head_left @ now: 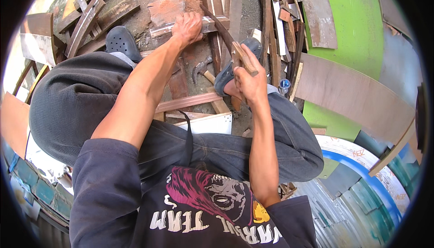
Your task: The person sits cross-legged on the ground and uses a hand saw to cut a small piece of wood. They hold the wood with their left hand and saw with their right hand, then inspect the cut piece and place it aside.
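My right hand (pixel 250 78) is closed round the wooden handle of a handsaw (pixel 221 30). The saw's dark, narrow blade slants up and left across the end of a piece of wood (pixel 211 25). Farther left on that same piece, my left hand (pixel 186 28) presses down with its fingers curled over it. Beneath the wood lies a reddish block (pixel 167 9). A claw hammer (pixel 201 69) rests on the ground between my feet, its head close to my right shoe (pixel 224 77).
Stacked timber strips (pixel 272 35) stand along the right, beside a green panel (pixel 357 21) and a long brown board (pixel 348 83). More offcuts (pixel 86 26) are piled at the far left. Nearer me lie a pinkish wood strip (pixel 192 101) and a white board (pixel 212 125).
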`<act>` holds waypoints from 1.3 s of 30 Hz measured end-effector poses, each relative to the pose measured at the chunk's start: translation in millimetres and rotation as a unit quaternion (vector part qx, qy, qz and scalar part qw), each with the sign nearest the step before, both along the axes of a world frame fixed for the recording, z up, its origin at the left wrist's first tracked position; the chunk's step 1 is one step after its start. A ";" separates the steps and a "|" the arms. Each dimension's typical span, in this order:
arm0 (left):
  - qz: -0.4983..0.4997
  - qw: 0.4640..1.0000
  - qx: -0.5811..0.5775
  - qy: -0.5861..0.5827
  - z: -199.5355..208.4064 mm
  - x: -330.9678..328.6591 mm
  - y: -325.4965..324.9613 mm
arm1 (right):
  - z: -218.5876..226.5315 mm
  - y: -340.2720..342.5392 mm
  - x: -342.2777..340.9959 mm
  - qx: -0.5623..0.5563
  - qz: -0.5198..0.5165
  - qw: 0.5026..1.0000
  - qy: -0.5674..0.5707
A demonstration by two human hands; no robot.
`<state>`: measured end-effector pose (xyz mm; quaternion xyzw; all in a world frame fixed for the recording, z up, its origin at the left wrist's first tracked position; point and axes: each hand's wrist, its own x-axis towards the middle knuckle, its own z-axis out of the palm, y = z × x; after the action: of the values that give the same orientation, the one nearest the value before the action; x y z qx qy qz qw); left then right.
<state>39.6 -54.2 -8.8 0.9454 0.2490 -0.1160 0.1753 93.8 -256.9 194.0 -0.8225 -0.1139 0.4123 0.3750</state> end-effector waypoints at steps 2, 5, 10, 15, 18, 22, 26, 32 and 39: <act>-0.007 0.999 0.022 -0.039 -0.3 -10.3 -2.8 | -2.3 -10.4 6.5 0.042 0.042 0.998 -0.012; -0.015 0.997 0.034 -0.061 8.6 -19.7 -9.2 | -19.0 -47.0 -14.2 0.077 0.182 0.956 -0.218; 0.005 0.994 0.051 -0.095 8.7 -47.3 -15.9 | -6.1 -52.1 -79.8 0.134 0.139 0.964 -0.183; 0.038 0.987 0.010 -0.154 55.7 -35.4 -13.9 | 25.7 -68.6 -75.0 0.157 0.143 0.946 -0.246; 0.052 0.979 -0.095 -0.173 83.2 -25.9 1.1 | 49.5 -79.4 -59.8 0.170 0.174 0.930 -0.277; 0.026 0.956 -0.260 -0.133 109.9 -36.9 33.4 | 68.0 -96.7 -45.7 0.173 0.196 0.923 -0.281; 0.026 0.953 -0.295 -0.058 124.0 -36.8 30.9 | 76.5 -102.4 -45.2 0.166 0.196 0.926 -0.277; 0.070 0.966 0.026 -0.246 130.4 -46.3 -1.5 | 120.6 -90.6 -60.0 0.126 0.164 0.949 -0.240; 0.084 0.951 0.154 -0.256 137.5 -44.9 5.9 | 138.5 -121.9 -80.5 0.162 0.049 0.942 -0.288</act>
<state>-5.3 -48.3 128.7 0.9347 0.2890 0.1844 0.0944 13.3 -378.8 332.5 -0.8277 -0.3228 0.1515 0.4332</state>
